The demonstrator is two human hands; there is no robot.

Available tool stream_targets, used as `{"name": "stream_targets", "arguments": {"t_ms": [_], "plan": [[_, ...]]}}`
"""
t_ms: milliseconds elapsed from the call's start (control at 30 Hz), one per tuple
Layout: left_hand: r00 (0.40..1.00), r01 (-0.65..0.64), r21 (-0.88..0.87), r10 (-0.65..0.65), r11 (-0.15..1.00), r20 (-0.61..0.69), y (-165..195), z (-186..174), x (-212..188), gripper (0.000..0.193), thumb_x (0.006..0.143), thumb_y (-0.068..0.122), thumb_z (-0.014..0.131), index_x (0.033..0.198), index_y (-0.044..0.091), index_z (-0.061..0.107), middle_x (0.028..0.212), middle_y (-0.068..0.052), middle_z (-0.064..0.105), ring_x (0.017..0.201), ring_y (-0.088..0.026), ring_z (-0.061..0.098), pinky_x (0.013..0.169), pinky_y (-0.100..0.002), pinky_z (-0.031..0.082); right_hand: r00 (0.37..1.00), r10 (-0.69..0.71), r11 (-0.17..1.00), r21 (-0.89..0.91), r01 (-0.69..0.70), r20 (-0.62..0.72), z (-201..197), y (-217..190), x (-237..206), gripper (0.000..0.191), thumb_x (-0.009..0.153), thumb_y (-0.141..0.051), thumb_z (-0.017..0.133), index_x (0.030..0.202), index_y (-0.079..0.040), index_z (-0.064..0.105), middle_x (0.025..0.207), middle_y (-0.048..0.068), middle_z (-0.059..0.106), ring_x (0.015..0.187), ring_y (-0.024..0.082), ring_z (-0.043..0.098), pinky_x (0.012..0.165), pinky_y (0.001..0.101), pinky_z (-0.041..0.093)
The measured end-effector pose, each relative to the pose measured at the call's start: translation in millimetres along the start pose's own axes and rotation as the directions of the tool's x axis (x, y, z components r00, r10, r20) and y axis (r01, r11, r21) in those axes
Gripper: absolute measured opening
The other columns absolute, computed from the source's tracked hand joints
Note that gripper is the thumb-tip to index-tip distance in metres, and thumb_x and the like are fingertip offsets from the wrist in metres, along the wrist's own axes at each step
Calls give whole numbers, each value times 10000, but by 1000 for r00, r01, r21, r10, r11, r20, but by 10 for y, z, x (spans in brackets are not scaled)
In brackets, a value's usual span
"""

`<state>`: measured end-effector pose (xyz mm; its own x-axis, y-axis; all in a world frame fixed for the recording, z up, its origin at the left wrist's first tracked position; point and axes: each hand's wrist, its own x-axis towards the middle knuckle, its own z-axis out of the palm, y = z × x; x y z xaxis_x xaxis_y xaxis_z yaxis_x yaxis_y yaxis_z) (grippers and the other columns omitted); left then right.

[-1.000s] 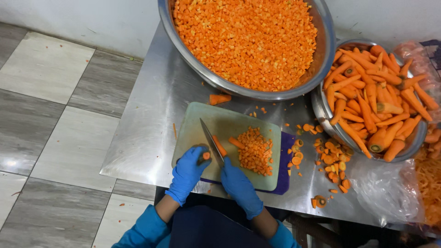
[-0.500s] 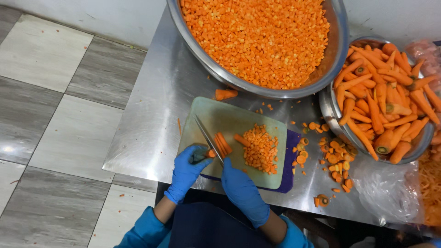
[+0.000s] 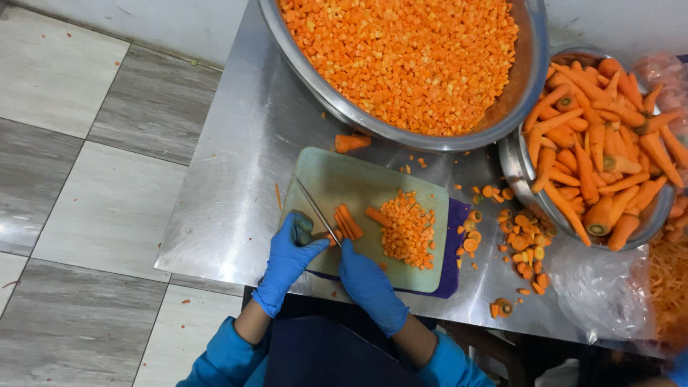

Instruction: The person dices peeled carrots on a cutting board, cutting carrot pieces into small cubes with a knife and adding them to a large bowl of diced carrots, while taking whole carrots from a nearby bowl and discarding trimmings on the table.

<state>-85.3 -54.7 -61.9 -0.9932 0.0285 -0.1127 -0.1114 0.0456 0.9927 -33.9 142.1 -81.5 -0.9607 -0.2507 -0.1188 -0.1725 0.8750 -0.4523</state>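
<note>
Fingers of the left hand are wrapped tight round the handle of a knife, whose blade runs up and away from the knuckles across the board. Right hand lies just beside it, fingertips pressed down together on the near ends of the carrot strips; whether they are curled under or flat, I cannot tell. Both hands wear blue gloves.

The strips lie side by side, touching the right fingertips and just right of the blade. Beyond them, further right of the fingers, sits a heap of dice. Past the board's far edge is a large bowl full of dice, and well off to the right a smaller bowl of whole carrots. Carrot ends are scattered on the steel table between the board and that bowl.

To cut well here, my judgement is that the strips should stay bundled and level so every slice yields equal cubes. The holding fingertips are best tucked back with the knuckles guiding the flat of the blade, since the edge works very close to them. Cuts should run square across the strips, and the heap of dice is worth keeping clear of the blade's path.
</note>
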Motion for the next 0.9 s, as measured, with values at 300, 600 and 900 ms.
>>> {"name": "stream_targets", "arguments": {"t_ms": [300, 600, 900], "plan": [[1000, -26, -46, 26, 999, -18, -48, -10, -63, 460, 725, 83, 913, 987, 90, 535, 782, 46, 458, 682, -53, 408, 594, -207, 420, 997, 17, 1000, 4, -17, -74, -326, -137, -243, 481, 972, -178, 579, 1383, 52, 479, 722, 208, 632, 634, 377, 633, 568, 509, 481], [1000, -6, -85, 6, 996, 0, -122, -54, -23, 457, 734, 69, 901, 1015, 92, 541, 740, 55, 433, 661, -54, 398, 570, -223, 404, 938, -323, 931, -217, 292, -124, -436, -246, -260, 556, 921, -92, 590, 1404, 143, 447, 755, 146, 592, 666, 279, 616, 610, 406, 506], [999, 41, -38, -40, 998, 32, -99, -59, 68, 415, 756, 102, 886, 1017, 97, 564, 743, 31, 487, 680, -62, 448, 589, -225, 439, 987, 125, 990, -84, -117, 104, 108, -199, 145, 527, 970, -174, 528, 1431, 58, 418, 759, 215, 667, 674, 394, 675, 600, 519, 517]]}}
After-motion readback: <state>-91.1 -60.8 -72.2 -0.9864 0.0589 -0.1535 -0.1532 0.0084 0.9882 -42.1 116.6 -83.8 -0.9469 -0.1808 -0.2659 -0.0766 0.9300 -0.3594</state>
